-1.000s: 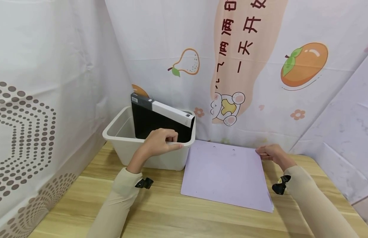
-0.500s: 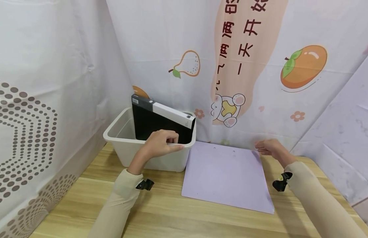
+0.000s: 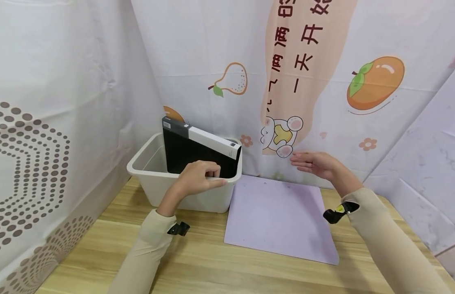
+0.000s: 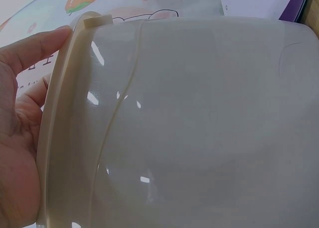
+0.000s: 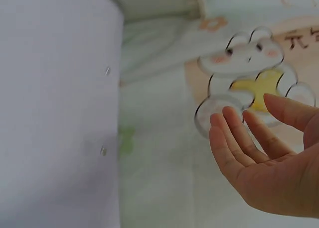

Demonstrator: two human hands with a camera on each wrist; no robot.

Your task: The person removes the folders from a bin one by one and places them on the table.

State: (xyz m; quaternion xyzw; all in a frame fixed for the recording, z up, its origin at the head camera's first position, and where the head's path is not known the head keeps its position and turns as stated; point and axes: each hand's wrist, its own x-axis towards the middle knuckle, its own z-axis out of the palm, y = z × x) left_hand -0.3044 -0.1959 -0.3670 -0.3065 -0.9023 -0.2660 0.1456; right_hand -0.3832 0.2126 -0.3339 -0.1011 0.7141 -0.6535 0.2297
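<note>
My left hand (image 3: 198, 176) grips the front rim of a white plastic bin (image 3: 183, 196), its fingers curled over the edge and the thumb lying along it. In the left wrist view that bin's outer wall (image 4: 199, 113) fills most of the picture. Inside the bin leans a black file binder (image 3: 198, 153) with a grey and white spine facing up. A light purple folder (image 3: 279, 220) lies flat to the right of the bin, two small rivets near its back edge. Above the folder's back right part hovers my right hand (image 3: 317, 164), fingers extended and holding nothing.
The wooden table (image 3: 227, 271) runs under everything. A printed curtain (image 3: 304, 102) with fruit and a cartoon bear hangs right behind the bin and the folder. Another curtain (image 3: 95, 102) closes the left side.
My right hand has let go of the folder's back right corner, then risen and moved left over it. The left hand keeps its grip on the bin.
</note>
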